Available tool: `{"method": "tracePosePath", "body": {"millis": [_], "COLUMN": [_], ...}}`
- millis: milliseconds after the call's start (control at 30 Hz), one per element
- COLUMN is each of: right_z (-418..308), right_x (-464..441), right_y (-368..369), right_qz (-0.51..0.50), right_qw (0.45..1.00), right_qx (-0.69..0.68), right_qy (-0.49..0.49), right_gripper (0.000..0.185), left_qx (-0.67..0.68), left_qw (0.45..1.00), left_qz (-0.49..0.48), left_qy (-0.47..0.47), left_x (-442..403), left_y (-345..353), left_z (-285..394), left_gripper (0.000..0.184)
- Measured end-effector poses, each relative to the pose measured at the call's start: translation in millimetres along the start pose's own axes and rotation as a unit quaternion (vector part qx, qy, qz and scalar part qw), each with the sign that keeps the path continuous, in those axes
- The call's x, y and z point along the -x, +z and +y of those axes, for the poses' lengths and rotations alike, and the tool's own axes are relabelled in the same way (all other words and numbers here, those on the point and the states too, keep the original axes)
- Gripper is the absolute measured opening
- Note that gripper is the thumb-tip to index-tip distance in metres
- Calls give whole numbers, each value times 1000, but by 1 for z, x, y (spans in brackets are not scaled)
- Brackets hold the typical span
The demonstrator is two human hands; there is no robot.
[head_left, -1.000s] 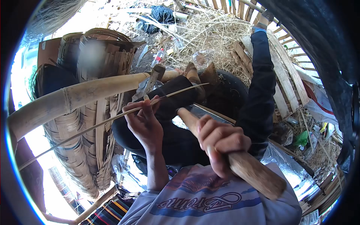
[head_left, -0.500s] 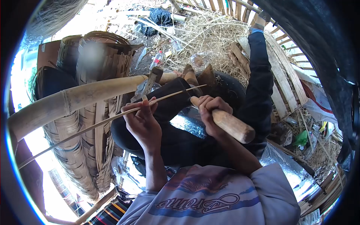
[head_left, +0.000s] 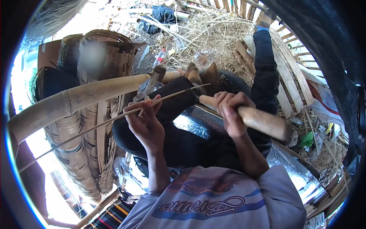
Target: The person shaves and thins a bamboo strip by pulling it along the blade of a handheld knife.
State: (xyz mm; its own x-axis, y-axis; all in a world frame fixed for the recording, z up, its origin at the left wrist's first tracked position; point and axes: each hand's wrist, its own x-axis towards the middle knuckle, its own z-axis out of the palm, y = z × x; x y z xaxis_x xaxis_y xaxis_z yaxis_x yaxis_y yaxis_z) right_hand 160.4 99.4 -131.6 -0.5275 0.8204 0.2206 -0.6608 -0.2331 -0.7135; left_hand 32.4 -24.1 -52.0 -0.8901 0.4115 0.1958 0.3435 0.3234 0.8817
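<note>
My left hand point(head_left: 146, 122) pinches a long thin bamboo strip point(head_left: 84, 132) that slants from the lower left up to the middle. In my right hand point(head_left: 233, 110) is a knife with a thick wooden handle point(head_left: 263, 121), its butt end blurred and pointing right. Only a little of the blade shows, close to the strip's upper right end, and I cannot tell whether they touch. That end of the strip crosses a dark-clothed knee point(head_left: 177, 91).
A thick bamboo pole point(head_left: 89, 93) runs across the left. Rolled woven bamboo mats point(head_left: 72, 152) stand beneath and behind it. Straw point(head_left: 217, 36), a plastic bottle point(head_left: 160, 57) and black plastic point(head_left: 164, 15) lie ahead. Wooden boards point(head_left: 288, 84) lean at the right.
My right hand has moved right with the knife, and the handle has swung to a flatter angle. My left hand and the strip have hardly moved.
</note>
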Motion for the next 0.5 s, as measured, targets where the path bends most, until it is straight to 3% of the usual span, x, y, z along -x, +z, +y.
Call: {"method": "tracePosePath", "body": {"millis": [33,100,167,200,367,500], "right_z": [-7,-4,23,30,-2,19], "right_x": [-6,-8,-4,0,-10,-2], "right_y": [6,1,-12,-20,2,-13], "right_qz": [-40,-79,-29,-7,-38,-56], "right_qw": [998,996,997,987,998,996], "right_qx": [-17,-8,68,115,-45,74], "right_qy": [-42,-36,23,109,-26,-16], "right_gripper": [20,18,15,16,20,16], "left_qx": [5,-3,2,9,9,6], "left_qw": [1000,1000,1000,1000,1000,1000], "left_qz": [1,-15,-16,-19,-20,-17], "left_qy": [2,8,0,-8,6,2], "left_x": [-2,-1,0,0,3,-1], "left_y": [2,1,1,2,-2,1], "left_z": [0,3,6,7,2,3], "left_gripper": [16,15,15,15,14,13]}}
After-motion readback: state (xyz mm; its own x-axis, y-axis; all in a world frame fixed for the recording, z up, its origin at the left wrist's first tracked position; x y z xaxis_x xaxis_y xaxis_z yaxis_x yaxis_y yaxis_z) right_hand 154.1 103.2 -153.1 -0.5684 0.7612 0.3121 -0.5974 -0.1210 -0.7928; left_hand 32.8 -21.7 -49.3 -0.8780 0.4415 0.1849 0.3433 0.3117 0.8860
